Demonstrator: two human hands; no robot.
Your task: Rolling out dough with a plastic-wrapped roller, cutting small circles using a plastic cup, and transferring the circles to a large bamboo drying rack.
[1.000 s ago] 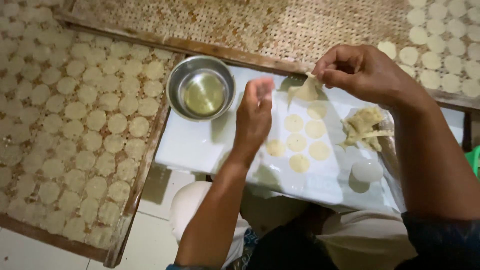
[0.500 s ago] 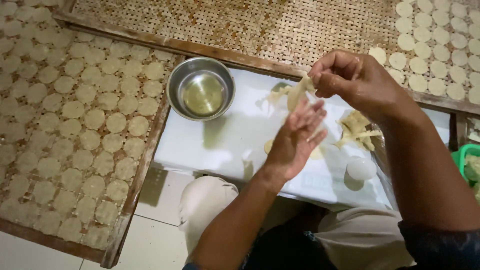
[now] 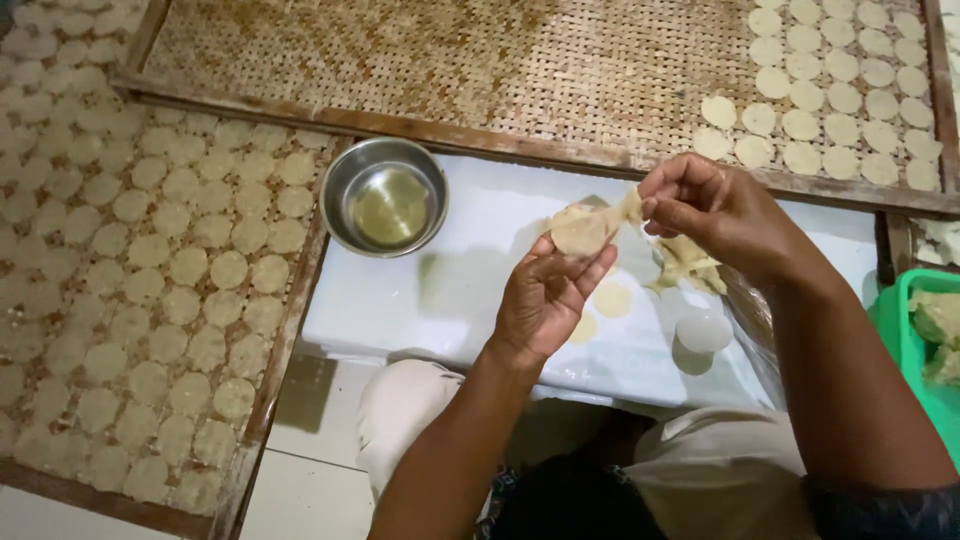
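Note:
My left hand (image 3: 545, 295) is raised over the white board (image 3: 400, 300), with a thin round dough disc (image 3: 582, 232) resting on its fingertips. My right hand (image 3: 715, 210) pinches the stretched edge of that dough sheet at its upper right. Below the hands, pale cut discs (image 3: 612, 299) lie on the board beside a pile of dough scraps (image 3: 688, 262). A small white round cutter (image 3: 704, 331) stands on the board near its front right.
A steel bowl (image 3: 385, 197) with oily liquid sits at the board's left end. Woven bamboo trays hold several dough discs at the left (image 3: 150, 300) and far right (image 3: 830, 100). A green basket (image 3: 925, 340) with dough is at the right edge.
My left hand rose from the discs on the board to meet my right hand, and now carries a disc. The view has shifted slightly right.

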